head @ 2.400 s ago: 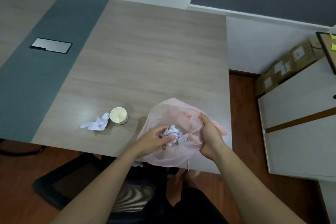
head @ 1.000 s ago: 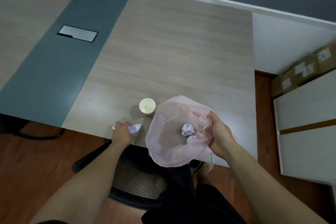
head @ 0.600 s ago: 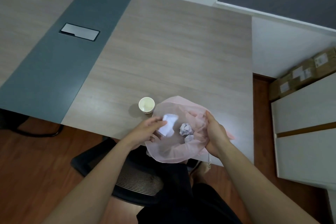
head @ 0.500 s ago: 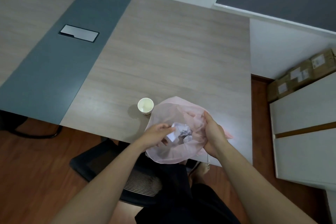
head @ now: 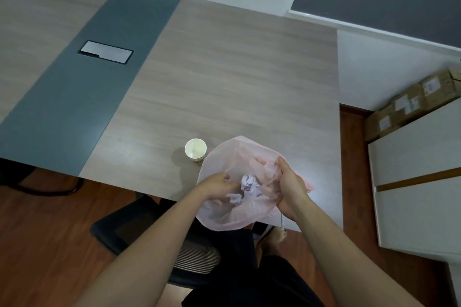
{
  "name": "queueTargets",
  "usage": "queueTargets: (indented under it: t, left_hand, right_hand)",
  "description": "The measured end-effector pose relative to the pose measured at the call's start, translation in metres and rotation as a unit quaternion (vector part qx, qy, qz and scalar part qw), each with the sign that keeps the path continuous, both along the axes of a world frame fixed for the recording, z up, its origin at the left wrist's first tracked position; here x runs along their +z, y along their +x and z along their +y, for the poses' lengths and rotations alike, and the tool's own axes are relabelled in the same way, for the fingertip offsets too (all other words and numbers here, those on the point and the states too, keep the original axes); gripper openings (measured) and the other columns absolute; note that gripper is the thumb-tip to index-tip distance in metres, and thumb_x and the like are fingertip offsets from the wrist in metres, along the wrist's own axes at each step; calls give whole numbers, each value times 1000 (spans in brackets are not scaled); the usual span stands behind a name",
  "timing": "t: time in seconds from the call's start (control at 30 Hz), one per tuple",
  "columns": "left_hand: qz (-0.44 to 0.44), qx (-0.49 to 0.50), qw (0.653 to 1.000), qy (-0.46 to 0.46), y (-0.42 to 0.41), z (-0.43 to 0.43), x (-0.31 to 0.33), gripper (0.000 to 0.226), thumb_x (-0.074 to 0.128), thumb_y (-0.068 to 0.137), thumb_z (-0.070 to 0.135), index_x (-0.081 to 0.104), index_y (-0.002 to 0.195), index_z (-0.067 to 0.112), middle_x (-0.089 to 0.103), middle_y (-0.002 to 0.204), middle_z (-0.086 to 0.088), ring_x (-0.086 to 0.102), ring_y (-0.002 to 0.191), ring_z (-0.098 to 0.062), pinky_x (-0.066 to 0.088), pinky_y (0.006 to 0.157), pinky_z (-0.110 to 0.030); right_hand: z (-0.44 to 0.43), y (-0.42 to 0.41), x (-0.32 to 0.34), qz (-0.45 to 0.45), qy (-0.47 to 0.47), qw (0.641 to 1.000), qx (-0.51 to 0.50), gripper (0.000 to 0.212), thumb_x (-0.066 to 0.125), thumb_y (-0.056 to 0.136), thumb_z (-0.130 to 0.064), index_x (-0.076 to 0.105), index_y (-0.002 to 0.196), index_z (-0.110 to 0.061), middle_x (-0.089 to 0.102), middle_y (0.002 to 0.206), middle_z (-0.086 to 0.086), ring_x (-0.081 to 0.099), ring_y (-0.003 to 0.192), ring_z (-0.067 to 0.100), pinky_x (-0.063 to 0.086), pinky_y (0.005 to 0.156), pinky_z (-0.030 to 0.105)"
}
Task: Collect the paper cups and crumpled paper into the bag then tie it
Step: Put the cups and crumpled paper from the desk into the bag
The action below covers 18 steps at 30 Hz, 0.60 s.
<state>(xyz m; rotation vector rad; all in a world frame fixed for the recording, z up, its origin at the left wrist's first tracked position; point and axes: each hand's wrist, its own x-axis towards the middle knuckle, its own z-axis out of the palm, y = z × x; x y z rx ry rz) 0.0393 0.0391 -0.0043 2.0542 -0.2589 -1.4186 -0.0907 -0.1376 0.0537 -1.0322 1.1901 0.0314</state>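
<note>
The fingers (head: 225, 178) of the left hand (head: 215, 188) are loosely spread inside the mouth of a thin pink bag (head: 224, 217), with nothing gripped between them. The right hand (head: 290, 185) is clenched on a gathered fold of the bag's rim at its right side, so that the mouth is held open. The bag is seen at the near edge of the bench (head: 224, 77), with its lower part hanging over that edge. Inside the bag, crumpled paper (head: 249, 183) is visible: a larger white wad, and a smaller crumpled wad (head: 234, 198) just below the left fingertips. One paper cup (head: 195, 149) is left standing upright on the bench, just beside the bag's upper left side; it appears empty. A black chair (head: 139, 229) is partly seen under the bench edge.
</note>
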Motion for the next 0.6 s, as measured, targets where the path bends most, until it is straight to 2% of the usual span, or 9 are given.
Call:
queueTargets:
  t: [0.03,0.07,0.17,0.23,0.3,0.37,0.43,0.5,0.6]
  left_hand:
    - [-26,10,1000,-12,9,1,5,40,65,98,41,64,125,11,74,118,-8,75,76,-21,65,68,-37]
    - [-56,39,997,-27,18,4,8,27,62,100,32,69,112,8,77,111,-8,74,73,-22,62,69,-35]
    - [-212,154,962,-72,45,13,9,16,58,102,22,73,101,17,81,94,-1,75,78,-28,55,72,-32]
    - [-351,173,919,-41,61,18,5,21,61,98,19,68,117,19,74,111,-5,68,105,-32,54,85,-38]
    - [-422,120,898,39,73,20,-5,55,66,93,19,52,146,16,54,140,-12,47,132,-37,50,98,-48]
    - [-408,35,907,104,82,23,-16,86,72,91,30,27,164,26,27,161,-13,25,149,-38,45,107,-53]
    - [-377,-51,916,130,89,29,-34,92,70,95,42,14,168,37,9,169,-11,13,155,-39,40,113,-56]
    - [-352,-73,925,122,93,37,-52,80,67,99,42,22,165,42,12,169,-10,23,150,-41,43,112,-56]
    - [-330,14,942,62,87,44,-60,69,72,96,28,39,155,40,34,148,-11,48,129,-42,50,104,-48]
  right_hand:
    - [-3,-1,-4,-2,3,1000,0,76,62,82,-79,82,127,-21,84,123,3,78,121,30,53,118,53]
    - [-6,-2,-8,-4,9,1000,0,78,63,80,-81,82,128,-22,83,124,3,78,121,30,53,119,53]
    - [-9,-3,-13,-10,23,1000,-2,83,64,73,-83,81,129,-24,83,126,3,77,122,30,52,119,53]
    - [-9,-2,-10,-15,23,1000,-3,81,64,73,-81,82,128,-23,83,126,4,77,122,31,52,120,53]
    - [-7,-2,-2,-18,18,1000,-7,82,65,73,-80,82,129,-22,82,127,3,78,122,29,53,119,51]
    - [-7,-2,3,-24,15,1000,-9,81,65,74,-79,82,128,-21,83,126,4,78,121,29,53,118,51]
    - [-7,-3,11,-28,12,999,-18,79,66,74,-78,83,126,-21,83,125,7,78,120,31,54,117,56]
    - [-5,-5,20,-19,-1,1000,-16,70,66,81,-73,85,123,-20,83,123,8,79,119,32,55,115,57]
    - [-5,-8,25,0,-24,999,-24,58,58,104,-62,85,120,-14,85,116,9,81,112,31,58,112,52]
